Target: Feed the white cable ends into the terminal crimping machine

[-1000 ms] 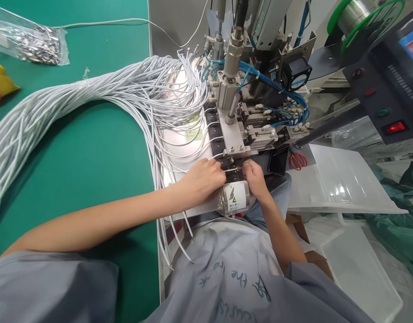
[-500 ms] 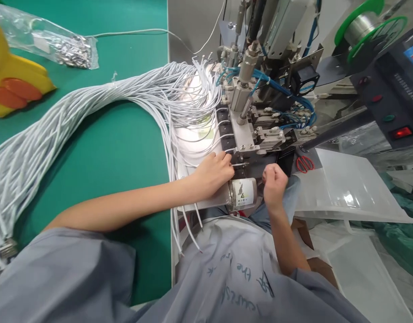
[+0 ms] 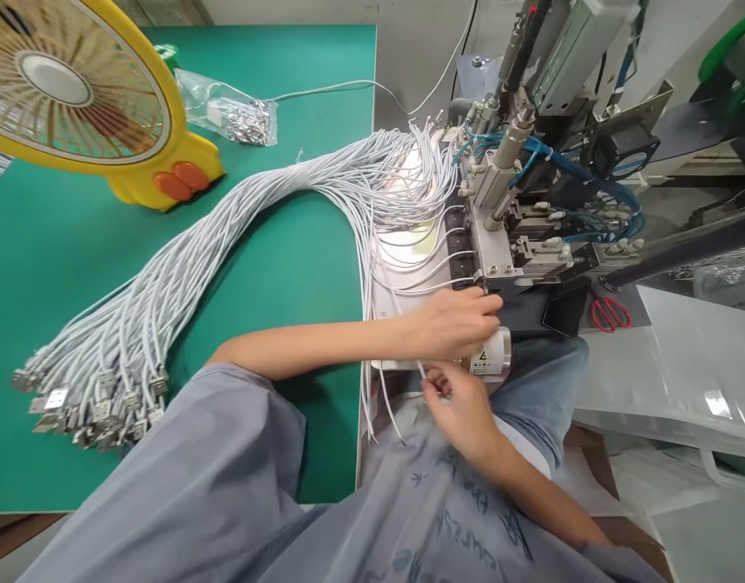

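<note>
My left hand is closed, its fingertips beside the lower end of the machine's black clamp block. What those fingers hold, if anything, is hidden. Just below the left wrist, my right hand pinches the end of a white cable; its fingers are slightly blurred. More white cables run in a thick bundle from the table to the machine, several with their ends in the clamp block. Metal connectors cap the bundle's far ends. A labelled jar lies beside the left hand.
The machine with cylinders and blue hoses rises ahead. A yellow fan and a plastic bag of metal parts stand on the green table. Red-handled scissors lie right of the machine, near a translucent tray.
My right hand has come left from beside the jar and now grips a cable end. My left hand's fingers have shifted toward the jar. The camera view has swung left.
</note>
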